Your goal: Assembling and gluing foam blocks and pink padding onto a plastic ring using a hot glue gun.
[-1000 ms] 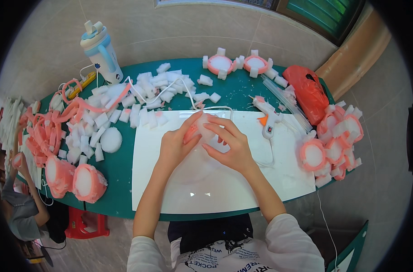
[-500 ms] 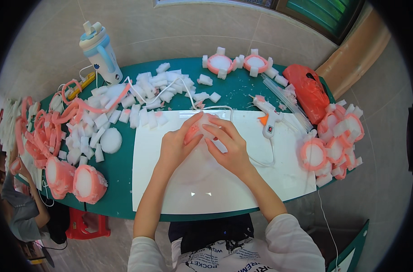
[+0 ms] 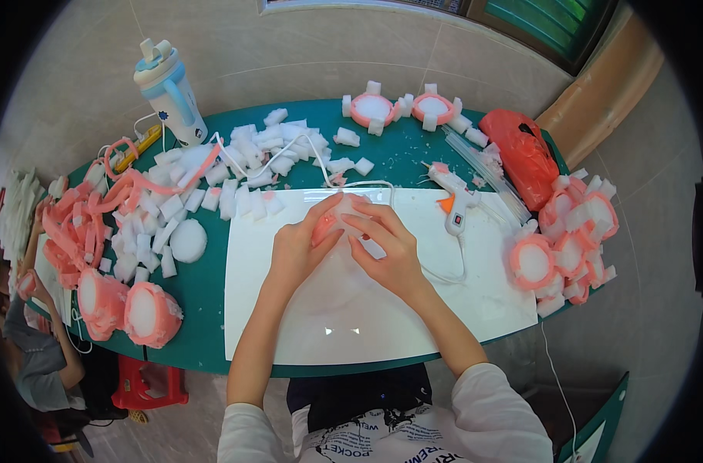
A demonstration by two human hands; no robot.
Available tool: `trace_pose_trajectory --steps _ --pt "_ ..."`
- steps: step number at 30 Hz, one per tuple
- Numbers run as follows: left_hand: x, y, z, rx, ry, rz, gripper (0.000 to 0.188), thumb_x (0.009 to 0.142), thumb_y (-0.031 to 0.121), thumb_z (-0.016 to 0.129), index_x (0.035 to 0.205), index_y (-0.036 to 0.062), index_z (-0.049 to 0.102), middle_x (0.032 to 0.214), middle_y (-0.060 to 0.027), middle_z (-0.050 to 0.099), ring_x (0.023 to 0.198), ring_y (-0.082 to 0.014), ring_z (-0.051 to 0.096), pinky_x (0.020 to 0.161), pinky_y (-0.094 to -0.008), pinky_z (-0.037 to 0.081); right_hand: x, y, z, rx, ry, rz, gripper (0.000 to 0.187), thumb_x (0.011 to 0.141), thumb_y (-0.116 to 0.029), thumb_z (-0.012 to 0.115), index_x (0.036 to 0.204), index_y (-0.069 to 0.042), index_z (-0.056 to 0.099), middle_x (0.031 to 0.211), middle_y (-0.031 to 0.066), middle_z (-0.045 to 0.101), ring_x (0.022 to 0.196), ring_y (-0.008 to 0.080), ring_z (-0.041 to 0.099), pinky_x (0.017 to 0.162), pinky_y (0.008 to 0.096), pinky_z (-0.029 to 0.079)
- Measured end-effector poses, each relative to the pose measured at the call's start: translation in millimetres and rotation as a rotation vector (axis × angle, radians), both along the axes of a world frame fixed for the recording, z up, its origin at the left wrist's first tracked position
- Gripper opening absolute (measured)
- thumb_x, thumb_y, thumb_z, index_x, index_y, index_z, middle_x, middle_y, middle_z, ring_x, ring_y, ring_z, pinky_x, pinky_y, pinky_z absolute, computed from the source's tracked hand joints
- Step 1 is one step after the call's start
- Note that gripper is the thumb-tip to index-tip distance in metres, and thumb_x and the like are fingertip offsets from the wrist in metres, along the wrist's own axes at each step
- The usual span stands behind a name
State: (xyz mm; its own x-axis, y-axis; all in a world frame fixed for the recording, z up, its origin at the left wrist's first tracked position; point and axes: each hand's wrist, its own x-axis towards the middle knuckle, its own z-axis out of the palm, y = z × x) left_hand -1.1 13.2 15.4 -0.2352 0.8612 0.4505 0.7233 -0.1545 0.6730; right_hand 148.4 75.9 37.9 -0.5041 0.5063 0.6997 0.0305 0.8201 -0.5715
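Over the white board (image 3: 328,332), both my hands are closed around a pink and white foam piece (image 3: 327,224). My left hand (image 3: 296,245) grips its left side, fingers meeting over the top. On the other side my right hand (image 3: 392,248) presses with bent fingers and thumb. Much of the piece is hidden behind the fingers. To the right of my hands, a white glue gun (image 3: 458,207) with an orange trigger lies on the board's far edge, its cord curling toward them.
White foam blocks (image 3: 263,143) and pink strips (image 3: 74,224) pile up on the left, beside two pink-rimmed foam pieces (image 3: 145,312). Clear sticks (image 3: 486,174), a red bag (image 3: 521,150) and pink foam rings (image 3: 534,262) lie right. A bottle (image 3: 174,100) stands behind. A co-worker's arm (image 3: 62,339) shows far left.
My hands keep nearly the same grip and place, with only a slight shift of fingers. At far left, the co-worker's other arm has come into view, raised among the pink strips.
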Motion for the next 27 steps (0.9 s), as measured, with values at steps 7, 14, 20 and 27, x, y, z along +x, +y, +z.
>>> trace_pose_trajectory --steps 7,14,20,27 --pt "-0.5 0.0 -0.3 -0.020 -0.009 -0.006 0.057 0.072 0.017 0.067 0.124 0.0239 0.043 0.065 -0.0109 0.060 0.052 -0.0274 0.058 0.049 -0.0310 0.044 1.4 0.5 -2.3 -0.035 -0.028 0.029 0.038 0.066 0.006 0.062 0.101 -0.006 0.060 0.112 0.0121 0.052 0.087 0.0258 0.059 0.070 0.0284 0.050" --pt "1.3 -0.1 0.0 0.013 0.047 -0.001 0.061 0.072 0.016 0.066 0.127 0.0235 0.040 0.065 -0.0110 0.060 0.052 -0.0274 0.058 0.049 -0.0314 0.044 -0.7 1.8 -1.7 0.013 0.009 0.000 0.035 0.067 0.005 0.063 0.100 -0.006 0.062 0.111 0.0096 0.054 0.080 0.0173 0.059 0.062 0.0230 0.050" --pt "0.8 -0.4 0.9 0.031 0.056 -0.028 0.063 0.071 0.014 0.065 0.128 0.0227 0.039 0.066 -0.0109 0.061 0.053 -0.0276 0.058 0.050 -0.0315 0.045 0.7 1.8 -0.7 0.018 0.004 -0.002 0.035 0.067 0.004 0.062 0.101 -0.006 0.062 0.112 0.0098 0.054 0.079 0.0165 0.059 0.062 0.0228 0.050" --pt "1.0 -0.1 1.5 0.025 0.029 -0.034 0.061 0.070 0.013 0.065 0.126 0.0228 0.042 0.066 -0.0110 0.061 0.053 -0.0271 0.058 0.050 -0.0309 0.045 2.3 1.2 -0.5 -0.006 -0.011 -0.013 0.034 0.067 0.004 0.062 0.100 -0.006 0.062 0.113 0.0094 0.054 0.079 0.0164 0.059 0.061 0.0228 0.050"
